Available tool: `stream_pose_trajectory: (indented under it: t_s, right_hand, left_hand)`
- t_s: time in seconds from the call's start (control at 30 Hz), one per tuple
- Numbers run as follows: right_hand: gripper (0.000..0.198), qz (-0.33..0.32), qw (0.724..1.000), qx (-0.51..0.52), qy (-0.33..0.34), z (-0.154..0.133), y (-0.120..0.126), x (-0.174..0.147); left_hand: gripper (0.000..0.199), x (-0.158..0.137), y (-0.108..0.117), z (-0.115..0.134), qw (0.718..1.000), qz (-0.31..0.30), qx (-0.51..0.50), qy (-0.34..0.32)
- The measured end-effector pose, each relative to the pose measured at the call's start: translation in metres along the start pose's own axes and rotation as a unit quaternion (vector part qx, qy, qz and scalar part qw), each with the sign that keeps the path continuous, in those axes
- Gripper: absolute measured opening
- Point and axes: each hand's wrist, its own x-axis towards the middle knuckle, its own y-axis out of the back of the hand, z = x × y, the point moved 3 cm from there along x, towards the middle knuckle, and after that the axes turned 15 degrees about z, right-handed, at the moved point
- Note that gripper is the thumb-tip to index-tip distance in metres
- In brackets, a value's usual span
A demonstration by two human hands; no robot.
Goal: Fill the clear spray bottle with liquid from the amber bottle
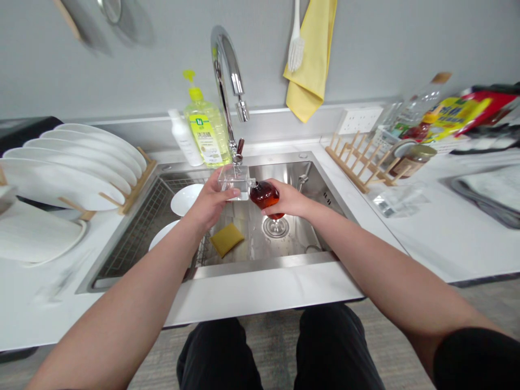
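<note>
L hand [209, 205] grips a clear box [234, 181] above the sink [260, 264], thumb on its near side. R hand [287, 199] holds a btl of red-brown liquid [265, 197], tipped, w/ neck pointing L at the box; can't tell if they touch. Below: yellow sponge [226, 240] on sink floor, drain [276, 227] to its R. White plates [184, 200] in sink's L part, nr a wire rack [134, 216]. Tap [233, 67] at back, w/ detergent btl [209, 132] & white btl [184, 140] just L. Yellow cloth [314, 59] & white brush [296, 53] hang on wall. R counter: wooden rack [345, 167], jar [418, 154] etc.
</note>
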Motion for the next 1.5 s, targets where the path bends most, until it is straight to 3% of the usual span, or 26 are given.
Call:
stream_pose_trajectory:
  t_s: [0.7,1.2,1.5]
  right_hand:
    - [0.081,-0.013,1.000,-0.014,-0.002,0.0010,-0.0008,-0.0011]
    - [0.079,-0.017,0.999,-0.028,0.005,-0.0003,-0.0007,-0.0006]
    - [0.074,-0.026,0.999,-0.043,0.007,-0.0006,-0.0031,-0.0024]
  left_hand:
    - [0.080,-0.0005,-0.0011,0.0030,0.999,-0.022,0.016,-0.028]
    - [0.088,0.0007,0.0009,0.0006,1.000,0.000,0.024,-0.013]
    - [0.088,0.0009,-0.0003,-0.0008,0.999,-0.019,0.029,-0.022]
